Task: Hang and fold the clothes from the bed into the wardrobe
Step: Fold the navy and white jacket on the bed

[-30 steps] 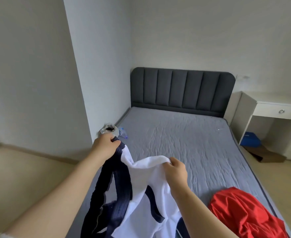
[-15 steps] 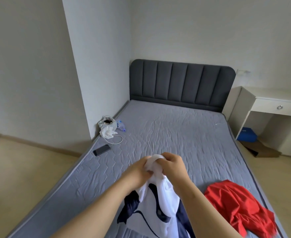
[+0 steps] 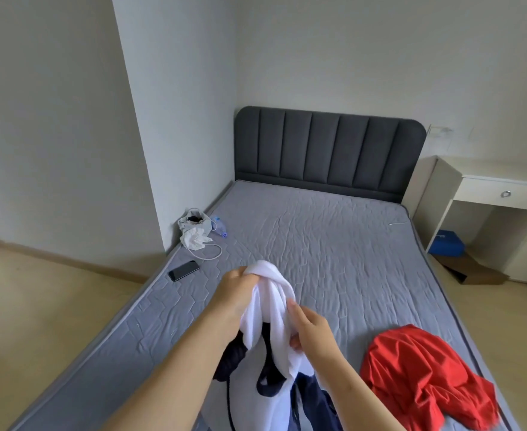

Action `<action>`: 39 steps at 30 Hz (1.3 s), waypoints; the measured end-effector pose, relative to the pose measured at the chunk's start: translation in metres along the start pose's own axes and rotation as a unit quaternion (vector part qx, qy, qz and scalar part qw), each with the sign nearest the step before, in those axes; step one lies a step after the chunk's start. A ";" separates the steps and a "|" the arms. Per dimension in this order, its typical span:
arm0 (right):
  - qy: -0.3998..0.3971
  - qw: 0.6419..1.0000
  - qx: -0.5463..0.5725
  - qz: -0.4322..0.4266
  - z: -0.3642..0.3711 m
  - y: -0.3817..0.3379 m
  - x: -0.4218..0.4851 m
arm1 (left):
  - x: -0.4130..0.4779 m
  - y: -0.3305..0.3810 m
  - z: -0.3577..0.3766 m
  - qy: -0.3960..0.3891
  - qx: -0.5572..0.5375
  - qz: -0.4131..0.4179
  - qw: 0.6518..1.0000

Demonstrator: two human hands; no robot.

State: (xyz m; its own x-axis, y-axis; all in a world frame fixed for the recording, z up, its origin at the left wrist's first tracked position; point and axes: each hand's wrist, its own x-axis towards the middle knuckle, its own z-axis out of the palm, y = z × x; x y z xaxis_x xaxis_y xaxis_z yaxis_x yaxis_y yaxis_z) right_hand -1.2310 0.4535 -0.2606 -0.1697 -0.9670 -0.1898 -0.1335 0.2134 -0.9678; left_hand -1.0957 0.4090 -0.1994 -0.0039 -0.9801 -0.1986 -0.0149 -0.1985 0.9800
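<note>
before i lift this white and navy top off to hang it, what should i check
1. Grip of the left hand on the white and navy top: ok, it holds the bunched upper end.
2. Grip of the right hand: ok, it pinches the cloth lower down.
3. Lower end of the top free of the mattress: cannot tell, it runs out of frame.
4. The red garment untangled from the top: ok, it lies apart on the right.
5. The phone clear of the cloth: ok, it lies near the mattress's left edge.
6. A hanger and the wardrobe ready: cannot tell, neither is in view.
</note>
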 end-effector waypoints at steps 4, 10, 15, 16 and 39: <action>-0.078 0.995 -0.045 0.035 0.003 0.022 -0.004 | 0.008 0.014 -0.021 0.030 -0.162 -0.039 0.985; 0.083 0.995 -0.038 0.035 -0.002 0.026 0.001 | 0.024 0.000 -0.046 0.070 0.009 0.065 0.995; 0.109 0.993 -0.026 -0.032 -0.006 0.004 0.003 | 0.015 -0.029 -0.044 0.031 0.345 0.084 0.934; 0.100 0.994 -0.029 -0.043 -0.005 0.001 0.002 | 0.013 -0.038 -0.043 0.010 0.384 0.084 0.919; -0.038 0.995 -0.037 0.083 0.020 0.040 -0.010 | 0.012 -0.045 -0.006 0.025 -0.272 -0.161 0.948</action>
State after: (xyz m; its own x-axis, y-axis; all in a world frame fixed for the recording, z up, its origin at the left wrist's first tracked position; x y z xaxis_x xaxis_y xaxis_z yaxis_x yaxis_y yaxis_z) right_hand -1.2155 0.4691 -0.3010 -0.1223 -0.9243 -0.3615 -0.1810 0.3788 -0.9076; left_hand -1.0887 0.4061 -0.2463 -0.0386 -0.8641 -0.5018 0.5109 -0.4487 0.7333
